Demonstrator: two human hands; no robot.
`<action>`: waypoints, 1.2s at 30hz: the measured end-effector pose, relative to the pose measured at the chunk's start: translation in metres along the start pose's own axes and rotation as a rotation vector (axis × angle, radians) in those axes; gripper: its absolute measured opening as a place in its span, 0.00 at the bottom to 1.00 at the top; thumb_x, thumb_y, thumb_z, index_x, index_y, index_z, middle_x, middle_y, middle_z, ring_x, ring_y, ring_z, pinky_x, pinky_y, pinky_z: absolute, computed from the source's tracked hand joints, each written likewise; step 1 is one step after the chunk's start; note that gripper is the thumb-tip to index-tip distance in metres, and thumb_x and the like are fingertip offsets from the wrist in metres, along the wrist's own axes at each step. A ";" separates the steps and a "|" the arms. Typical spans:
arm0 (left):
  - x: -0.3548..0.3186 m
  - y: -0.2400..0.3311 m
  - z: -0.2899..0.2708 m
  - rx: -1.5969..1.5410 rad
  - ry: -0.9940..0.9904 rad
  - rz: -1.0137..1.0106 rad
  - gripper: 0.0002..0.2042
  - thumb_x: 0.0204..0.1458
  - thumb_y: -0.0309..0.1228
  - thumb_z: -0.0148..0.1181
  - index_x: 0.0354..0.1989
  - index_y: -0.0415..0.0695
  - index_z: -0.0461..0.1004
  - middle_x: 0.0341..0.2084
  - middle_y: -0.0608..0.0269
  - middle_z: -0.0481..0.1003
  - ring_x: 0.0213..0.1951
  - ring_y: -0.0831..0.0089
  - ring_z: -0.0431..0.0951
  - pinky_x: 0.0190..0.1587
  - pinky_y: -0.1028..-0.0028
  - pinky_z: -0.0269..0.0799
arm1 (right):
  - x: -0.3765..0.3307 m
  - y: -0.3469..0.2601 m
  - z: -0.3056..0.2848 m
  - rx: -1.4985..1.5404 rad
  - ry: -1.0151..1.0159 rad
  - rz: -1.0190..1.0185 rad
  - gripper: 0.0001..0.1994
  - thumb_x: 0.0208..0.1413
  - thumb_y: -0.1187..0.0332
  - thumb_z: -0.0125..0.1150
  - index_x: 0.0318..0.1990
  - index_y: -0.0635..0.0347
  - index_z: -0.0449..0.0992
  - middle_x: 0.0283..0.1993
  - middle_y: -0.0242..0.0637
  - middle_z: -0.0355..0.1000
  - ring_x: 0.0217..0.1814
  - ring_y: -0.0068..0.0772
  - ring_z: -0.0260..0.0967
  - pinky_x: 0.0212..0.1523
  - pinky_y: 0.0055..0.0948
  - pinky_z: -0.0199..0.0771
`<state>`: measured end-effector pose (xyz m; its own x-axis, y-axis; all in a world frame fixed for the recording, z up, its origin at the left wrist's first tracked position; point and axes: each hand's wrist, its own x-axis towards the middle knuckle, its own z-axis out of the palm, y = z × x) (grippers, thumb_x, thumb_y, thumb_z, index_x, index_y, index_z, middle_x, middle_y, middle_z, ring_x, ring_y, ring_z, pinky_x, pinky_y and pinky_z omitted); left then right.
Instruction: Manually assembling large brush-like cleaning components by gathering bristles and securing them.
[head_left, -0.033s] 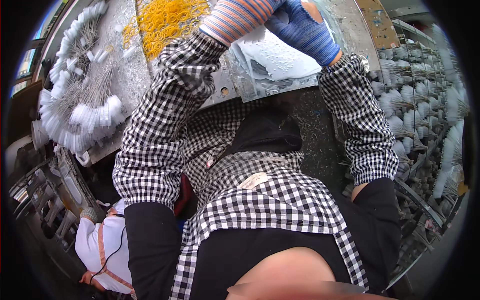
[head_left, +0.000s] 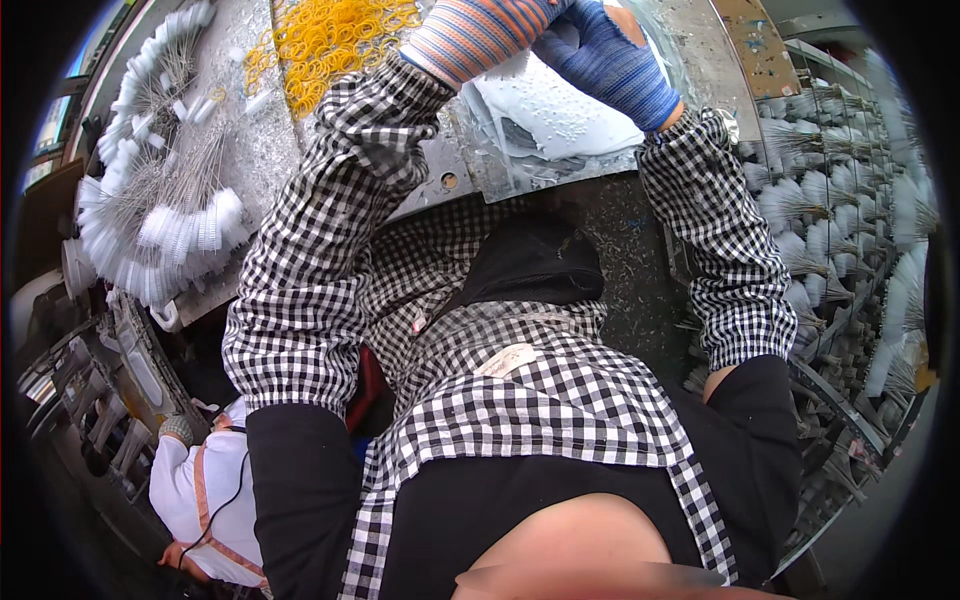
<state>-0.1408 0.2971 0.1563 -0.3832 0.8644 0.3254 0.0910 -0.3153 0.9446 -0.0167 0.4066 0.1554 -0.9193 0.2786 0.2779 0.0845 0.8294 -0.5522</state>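
My left hand [head_left: 485, 38], in a pink and blue striped knit glove, reaches the top edge of the view with its fingers curled and partly cut off. Against it presses my right hand [head_left: 612, 68], in a blue striped glove with some bare skin showing; its fingers also bend inward. What the two hands grip is hidden, though a white bristly tuft [head_left: 512, 72] peeks out below the left one. Under them lies a white sheet [head_left: 555, 108] sprinkled with small white bits. Yellow rubber bands [head_left: 335, 50] form a heap left of my left hand.
White-bristled brushes with thin wire stems [head_left: 195, 225] lie piled on the metal worktable [head_left: 265, 150] at left. A rack of similar brushes [head_left: 825, 200] stands at right. Behind on the left, a person in white [head_left: 205, 490] is at work. Scraps litter the dark floor [head_left: 635, 240].
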 end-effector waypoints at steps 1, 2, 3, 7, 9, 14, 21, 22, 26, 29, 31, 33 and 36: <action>0.002 -0.002 0.000 0.300 0.022 0.242 0.14 0.53 0.16 0.60 0.47 0.43 0.72 0.36 0.63 0.74 0.37 0.72 0.75 0.42 0.70 0.73 | -0.003 0.002 0.004 0.118 0.010 -0.016 0.08 0.53 0.65 0.62 0.32 0.61 0.77 0.24 0.41 0.73 0.24 0.35 0.71 0.28 0.35 0.70; 0.006 -0.004 0.001 0.596 0.039 0.488 0.15 0.49 0.16 0.62 0.45 0.43 0.73 0.37 0.60 0.74 0.41 0.68 0.75 0.45 0.67 0.73 | -0.008 0.010 0.007 0.115 0.008 -0.011 0.08 0.53 0.65 0.62 0.32 0.61 0.77 0.24 0.41 0.73 0.24 0.35 0.71 0.28 0.35 0.70; 0.008 0.000 0.001 0.674 -0.005 0.455 0.15 0.44 0.19 0.65 0.42 0.45 0.75 0.38 0.57 0.75 0.45 0.58 0.73 0.48 0.60 0.70 | -0.013 0.019 0.011 0.121 0.027 0.018 0.09 0.53 0.64 0.62 0.31 0.61 0.77 0.24 0.40 0.73 0.25 0.36 0.71 0.29 0.36 0.70; 0.013 0.011 -0.006 1.078 -0.119 0.579 0.14 0.44 0.30 0.67 0.41 0.51 0.76 0.36 0.58 0.74 0.42 0.53 0.72 0.43 0.57 0.70 | -0.012 0.036 0.016 0.119 -0.013 -0.011 0.11 0.55 0.60 0.63 0.38 0.59 0.79 0.35 0.43 0.76 0.38 0.39 0.73 0.41 0.37 0.73; 0.016 0.005 -0.009 1.142 -0.155 0.567 0.15 0.43 0.30 0.68 0.41 0.52 0.76 0.35 0.59 0.75 0.42 0.54 0.72 0.43 0.58 0.71 | -0.008 0.052 0.023 0.105 0.019 -0.137 0.17 0.55 0.55 0.66 0.46 0.56 0.79 0.47 0.47 0.75 0.52 0.46 0.72 0.52 0.40 0.72; 0.018 -0.004 -0.012 1.271 -0.270 0.674 0.14 0.40 0.35 0.68 0.38 0.56 0.76 0.33 0.65 0.75 0.41 0.58 0.75 0.42 0.59 0.71 | -0.022 0.085 0.047 -0.259 -0.110 -0.199 0.15 0.64 0.62 0.61 0.56 0.51 0.77 0.46 0.35 0.80 0.48 0.42 0.78 0.52 0.33 0.79; 0.011 -0.023 -0.019 1.297 -0.277 0.693 0.13 0.39 0.35 0.67 0.36 0.57 0.76 0.31 0.68 0.75 0.40 0.61 0.75 0.44 0.60 0.70 | -0.020 0.116 0.078 -0.154 -0.067 -0.203 0.13 0.65 0.58 0.59 0.51 0.52 0.79 0.42 0.39 0.80 0.42 0.42 0.78 0.44 0.37 0.79; 0.012 -0.024 -0.019 1.307 -0.288 0.678 0.13 0.39 0.35 0.66 0.36 0.57 0.76 0.31 0.68 0.75 0.40 0.61 0.75 0.44 0.60 0.70 | -0.022 0.118 0.079 -0.155 -0.067 -0.201 0.13 0.65 0.58 0.59 0.51 0.52 0.79 0.42 0.39 0.80 0.42 0.42 0.78 0.44 0.37 0.79; 0.010 -0.028 -0.020 1.323 -0.283 0.642 0.13 0.39 0.36 0.67 0.36 0.56 0.76 0.32 0.68 0.75 0.40 0.61 0.75 0.43 0.60 0.71 | -0.019 0.087 0.068 -0.089 -0.112 -0.094 0.14 0.64 0.58 0.60 0.51 0.53 0.79 0.42 0.40 0.80 0.41 0.42 0.78 0.44 0.38 0.79; 0.010 -0.023 -0.017 1.314 -0.312 0.635 0.15 0.40 0.37 0.68 0.38 0.56 0.76 0.34 0.66 0.76 0.42 0.60 0.75 0.43 0.60 0.72 | -0.021 0.076 0.062 -0.104 -0.109 -0.081 0.14 0.64 0.58 0.60 0.51 0.53 0.79 0.43 0.41 0.80 0.42 0.42 0.78 0.44 0.37 0.79; 0.011 -0.025 -0.018 1.293 -0.305 0.623 0.15 0.40 0.38 0.68 0.38 0.56 0.75 0.34 0.66 0.76 0.42 0.60 0.75 0.43 0.60 0.72 | -0.021 0.077 0.063 -0.103 -0.076 -0.113 0.14 0.64 0.58 0.60 0.52 0.54 0.79 0.43 0.41 0.80 0.43 0.43 0.78 0.45 0.37 0.79; 0.013 -0.026 -0.015 1.267 -0.302 0.614 0.15 0.41 0.39 0.68 0.38 0.55 0.75 0.34 0.66 0.76 0.42 0.60 0.75 0.44 0.60 0.72 | -0.020 0.079 0.063 -0.105 -0.114 -0.053 0.15 0.64 0.58 0.59 0.52 0.55 0.78 0.43 0.41 0.79 0.43 0.44 0.77 0.46 0.38 0.78; 0.010 -0.025 -0.014 1.271 -0.321 0.603 0.15 0.41 0.39 0.68 0.38 0.54 0.75 0.34 0.65 0.76 0.42 0.59 0.75 0.45 0.61 0.73 | -0.029 0.079 0.067 -0.103 -0.121 0.012 0.14 0.64 0.59 0.60 0.50 0.57 0.78 0.43 0.41 0.79 0.44 0.44 0.77 0.46 0.38 0.78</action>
<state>-0.1604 0.3082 0.1359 0.2118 0.8311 0.5143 0.9684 -0.2493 0.0041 -0.0087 0.4320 0.0513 -0.9571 0.2337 0.1714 0.1290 0.8731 -0.4701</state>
